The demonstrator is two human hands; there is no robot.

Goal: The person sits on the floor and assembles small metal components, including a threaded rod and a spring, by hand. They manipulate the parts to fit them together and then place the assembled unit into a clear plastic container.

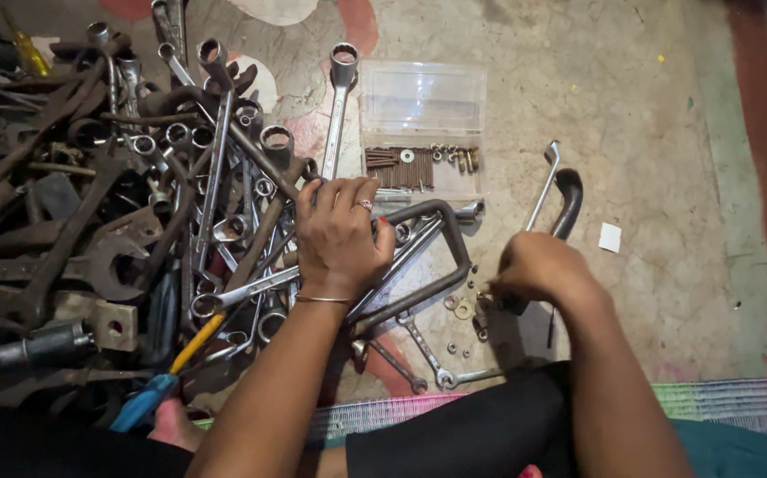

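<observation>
Across the left half of the frame lies a heap of wrenches, ring spanners and open-ended ones stacked over each other on the concrete floor. The person's left hand rests on the right edge of this heap, palm down, fingers curled over several spanner shafts and the dark bent metal bar; it presses on them rather than closing fully around any 1, seemingly steadying the pile. The right hand, at centre right, is bunched with fingertips drawn together low over a scatter of small washers and nuts on the floor. Whether it pinches 1 of them cannot be told, since the knuckles hide the fingertips.

Just above the hands sits a clear plastic box, lid open, with rusty screws and bolts lined up in its near compartment, kept apart from the loose tools. A thin L-shaped key and a black curved handle lie beside the right hand. Blue-and-yellow pliers poke out at lower left. The heap's left part runs off the frame, and the lower tools are too tangled and dark to tell apart.
</observation>
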